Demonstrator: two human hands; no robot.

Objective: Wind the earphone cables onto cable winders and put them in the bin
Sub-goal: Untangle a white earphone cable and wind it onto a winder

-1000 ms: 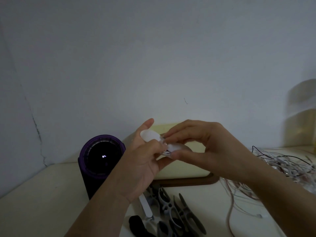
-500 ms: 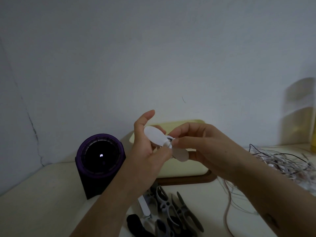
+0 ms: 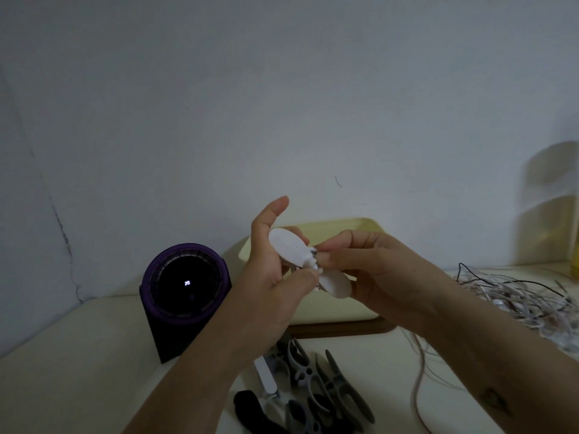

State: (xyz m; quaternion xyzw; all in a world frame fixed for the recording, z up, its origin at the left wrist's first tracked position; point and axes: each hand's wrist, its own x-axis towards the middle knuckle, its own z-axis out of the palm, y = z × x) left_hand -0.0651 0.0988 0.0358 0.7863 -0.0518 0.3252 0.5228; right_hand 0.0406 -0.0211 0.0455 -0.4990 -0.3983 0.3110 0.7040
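A white cable winder [image 3: 293,250] with two oval lobes is held up in front of the cream bin [image 3: 363,227]. My left hand [image 3: 269,277] grips its upper lobe, thumb raised. My right hand [image 3: 369,270] pinches the winder's narrow middle, where a bit of earphone cable shows, and cups the lower lobe. A tangle of white and black earphone cables [image 3: 517,299] lies on the table to the right. Several grey, white and black winders [image 3: 310,389] lie on the table below my hands.
A purple and black cylindrical device [image 3: 185,292] with a lit display stands left of the bin. The bin sits on a brown tray [image 3: 341,328] against the wall. A yellow object [image 3: 575,258] is at the far right edge.
Both hands rose a little with the winder and turned it, so its lobes now show more broadly toward me. The right hand's fingers shifted to the winder's middle.
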